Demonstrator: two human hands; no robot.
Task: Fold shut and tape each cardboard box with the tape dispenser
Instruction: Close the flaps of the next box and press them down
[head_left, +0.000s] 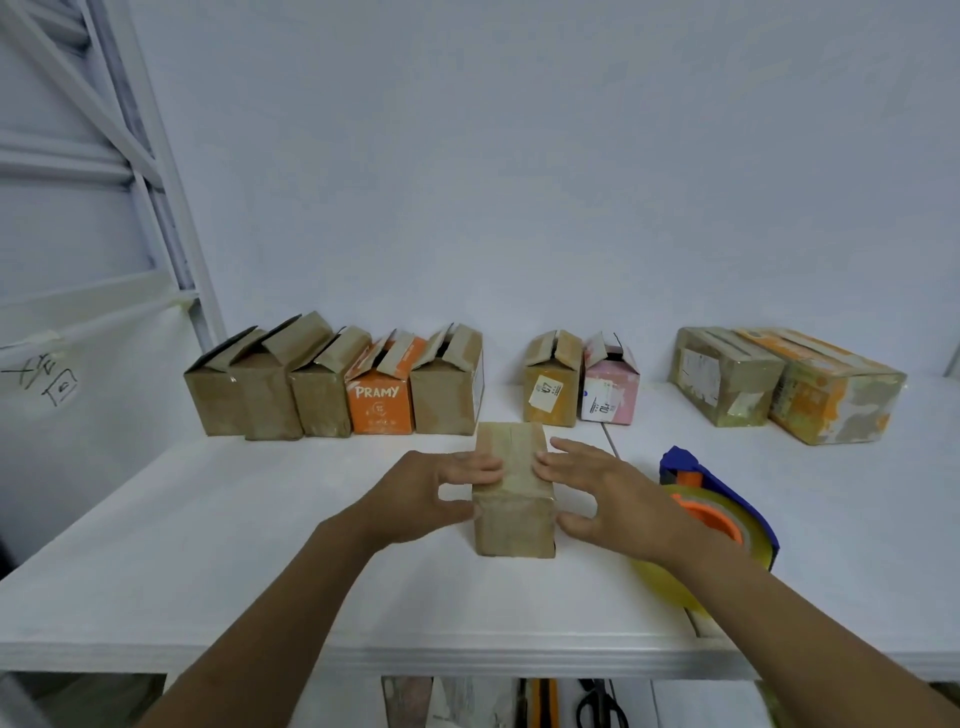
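Your two hands are on a small brown box (514, 525) that stands in the middle of the white counter (208, 545), close to the near edge. Its top flaps are folded down flat. Your left hand (415, 493) grips it from the left, with the fingers curled over the top edge and the thumb set against the near left corner. Your right hand (613, 499) grips it the same way from the right, fingers on the top and thumb low beside the right face.

The tape dispenser (727, 499) lies on the counter just to the right of the box. It is blue with an orange hub and carries a roll of clear yellowish tape, and your right wrist partly hides it. Neither hand touches it.

Along the wall at the back, five boxes stand side by side with their flaps up. Four are brown (270, 400), and the fourth from the left is the orange box (382, 400), marked PRAMY. To their right, past a gap, stand a brown labelled box (553, 395) and a pink box (610, 395), touching each other, with their flaps also not flat. Further right, two larger boxes (722, 374) lie closed, the right one with orange patches.

A white metal frame (156, 156) rises at the left. Below the counter edge, a pair of scissors (600, 706) shows.
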